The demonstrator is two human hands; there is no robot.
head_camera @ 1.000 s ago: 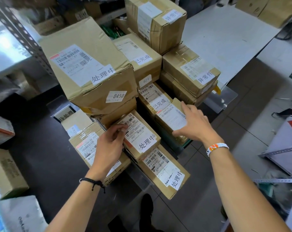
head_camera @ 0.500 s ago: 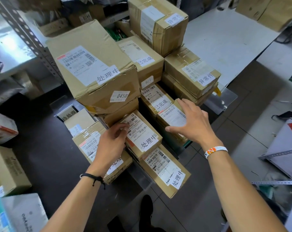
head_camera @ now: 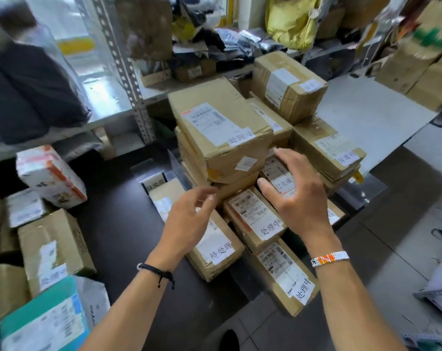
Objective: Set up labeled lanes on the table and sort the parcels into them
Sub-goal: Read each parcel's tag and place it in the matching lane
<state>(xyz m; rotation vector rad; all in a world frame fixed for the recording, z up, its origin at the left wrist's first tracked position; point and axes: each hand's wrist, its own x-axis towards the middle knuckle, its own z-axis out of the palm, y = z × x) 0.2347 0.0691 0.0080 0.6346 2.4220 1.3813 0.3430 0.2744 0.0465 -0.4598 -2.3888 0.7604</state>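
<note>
In the head camera view, the only one I have, both hands hang over the sorted pile and neither holds anything. My left hand [head_camera: 189, 219] is loosely curled with the fingertips drawn together and nothing between them. My right hand [head_camera: 299, 201] is spread wide, palm down. I cannot tell whether either one brushes the cardboard.

Between the two hands lies a small parcel [head_camera: 253, 214] whose strip reads 处理中. Under the left hand sits a flat parcel [head_camera: 216, 252] marked 待处理. Just beyond that hand's fingers a standing lane card [head_camera: 154, 183] seems to carry the same words, so I judge this row to be the pending lane. Under the right palm a half-hidden parcel [head_camera: 274, 171] shows part of 已完成. Nearer me than the right wrist, a long parcel [head_camera: 283, 277] also reads 处理中, and beyond both hands a big box [head_camera: 220, 127] tops a stack with that mark too. To the right of the right hand, a side box [head_camera: 326, 148] is marked 异常件. I think the rows lie side by side so each status stays together with its strip facing up to be read.

Far left of the left hand, loose parcels [head_camera: 55, 247] sit on the dark table [head_camera: 118, 224], seemingly unsorted.
</note>
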